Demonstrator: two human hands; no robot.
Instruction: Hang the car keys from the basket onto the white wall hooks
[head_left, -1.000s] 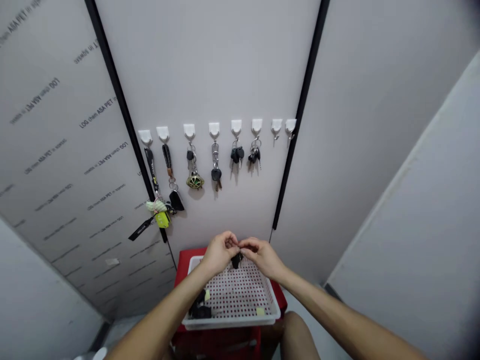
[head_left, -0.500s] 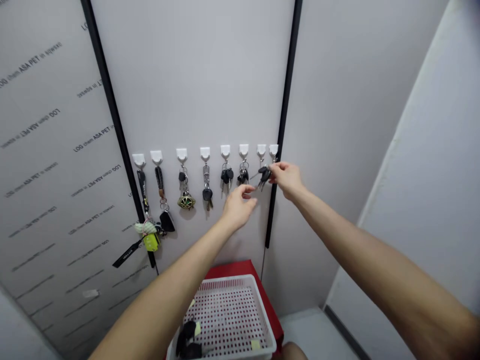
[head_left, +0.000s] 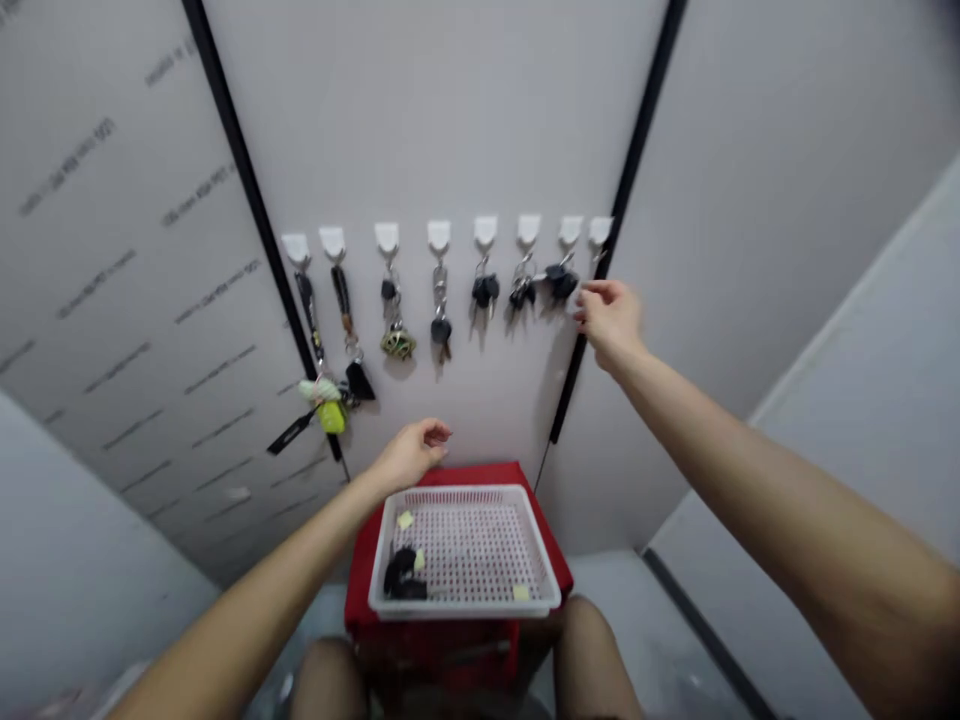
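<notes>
A bunch of dark-headed keys point(head_left: 561, 282) hangs from the second white hook point(head_left: 571, 231) from the right. Just right of those keys, my right hand point(head_left: 611, 318) is held near the wall with its fingers bent and apart, holding nothing that I can see. My left hand point(head_left: 411, 452) hovers by the back left corner of the white basket point(head_left: 465, 606), empty, its fingers loosely curved and open. Inside the basket's front left corner lie black keys point(head_left: 403, 575), with small yellow paper notes point(head_left: 520, 593) on the perforated bottom.
More key bunches point(head_left: 485, 290) hang along the hook row, including one with a bronze eye-shaped pendant point(head_left: 398, 344) and one with a yellow-green tag point(head_left: 331, 416). The rightmost hook point(head_left: 599, 232) carries no keys. The basket stands on a red stool point(head_left: 360, 590) before my knees.
The keys that my right hand held have passed onto the second hook from the right, and that hand has let go. My left hand has dropped away from the wall toward the basket.
</notes>
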